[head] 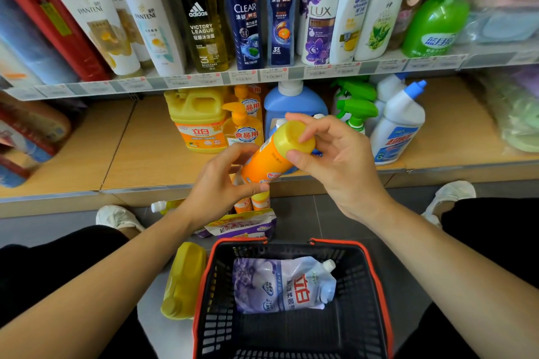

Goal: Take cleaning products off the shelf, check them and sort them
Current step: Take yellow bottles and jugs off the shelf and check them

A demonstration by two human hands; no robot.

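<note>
Both hands grip an orange bottle held tilted before the lower shelf, the left hand at its base, the right hand pinching its yellow cap, above a black basket.

Yellow-capped orange bottle, tilted cap upward, before the lower shelf.

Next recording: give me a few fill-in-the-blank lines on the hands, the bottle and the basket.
1. The left hand grips the lower body of an ____ bottle.
2. The right hand grips that bottle's yellow ____.
3. The purple-and-white pouch lies inside the ____.
4. The yellow jug lies on the floor, to the ____ of the basket.
Missing words: orange; cap; basket; left.
</note>
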